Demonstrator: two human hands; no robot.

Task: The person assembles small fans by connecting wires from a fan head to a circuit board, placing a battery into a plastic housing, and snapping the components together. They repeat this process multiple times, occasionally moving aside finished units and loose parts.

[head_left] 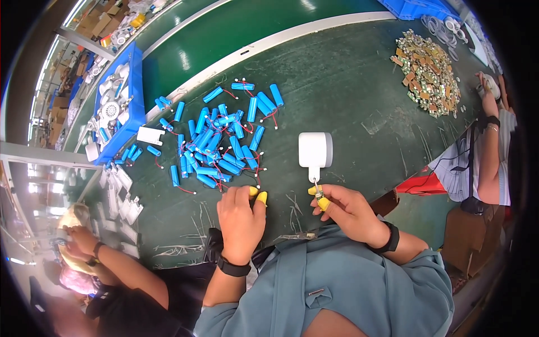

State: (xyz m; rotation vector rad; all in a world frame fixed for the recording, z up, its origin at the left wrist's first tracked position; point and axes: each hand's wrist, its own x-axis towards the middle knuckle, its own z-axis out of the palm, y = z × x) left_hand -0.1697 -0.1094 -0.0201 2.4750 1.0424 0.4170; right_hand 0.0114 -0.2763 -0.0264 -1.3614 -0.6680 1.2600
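My right hand (pixel 352 216) pinches a small circuit board (pixel 320 195) between thumb and fingertips, which wear yellow finger covers. The board sits against the narrow lower end of a white, rounded device housing (pixel 312 150) with a grey edge, which lies on the table; a thin lead seems to join them. My left hand (pixel 240 216) is just below the pile of blue battery cells (pixel 210 137) with red wires and white plugs. Its thumb and index finger, also in yellow covers, are bent and slightly apart, with nothing visible between them.
A heap of small circuit boards (pixel 426 76) lies at the far right, beside grey cable coils (pixel 441 31). At left stand a blue bin (pixel 135 84) of white parts and several white plastic pieces (pixel 120 194). Co-workers' arms (pixel 132 275) show on both sides.
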